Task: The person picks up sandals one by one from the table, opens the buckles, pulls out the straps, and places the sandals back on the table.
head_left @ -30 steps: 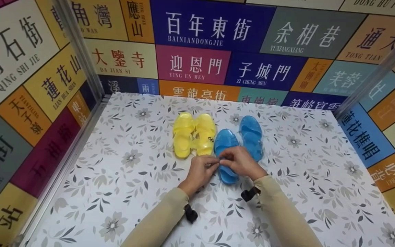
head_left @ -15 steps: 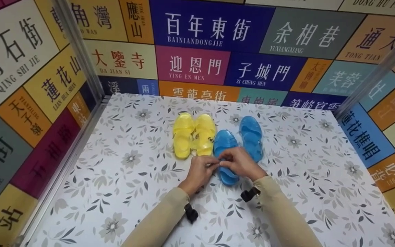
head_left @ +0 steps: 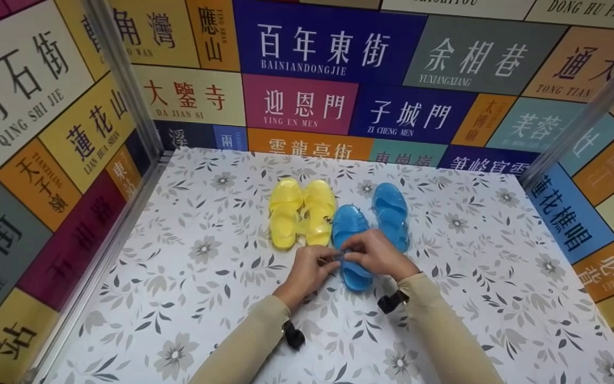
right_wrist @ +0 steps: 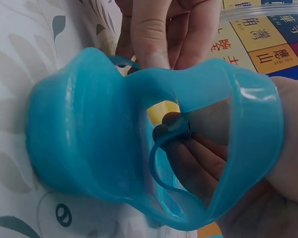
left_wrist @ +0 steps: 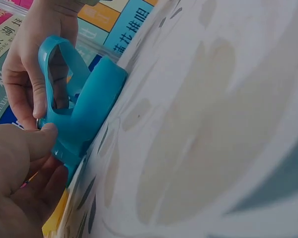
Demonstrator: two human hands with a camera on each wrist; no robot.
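Observation:
In the head view a near blue jelly sandal (head_left: 356, 277) lies on the tabletop, toe pointing away. My left hand (head_left: 309, 266) pinches at its left side, where a dark fastening shows between the fingertips. From the other side my right hand (head_left: 375, 255) reaches over the sandal and pinches the same strap area. The upright ankle strap (right_wrist: 256, 119) arches over the heel in the right wrist view, with right fingers inside its loop. A thin inner band (right_wrist: 156, 168) curves there. Fingers hide most of the fastening. Beside it lies a second blue sandal (head_left: 390, 200).
A pair of yellow jelly sandals (head_left: 284, 229) stands to the left, close to the near blue one. The table (head_left: 205, 298) has a floral white cover. Panels with printed street names (head_left: 301, 104) enclose it at the back and both sides.
The left thumb has spread a little from its forefinger, and both hands have shifted slightly at the strap. The sandals keep their places; the whole head view sits slightly lower.

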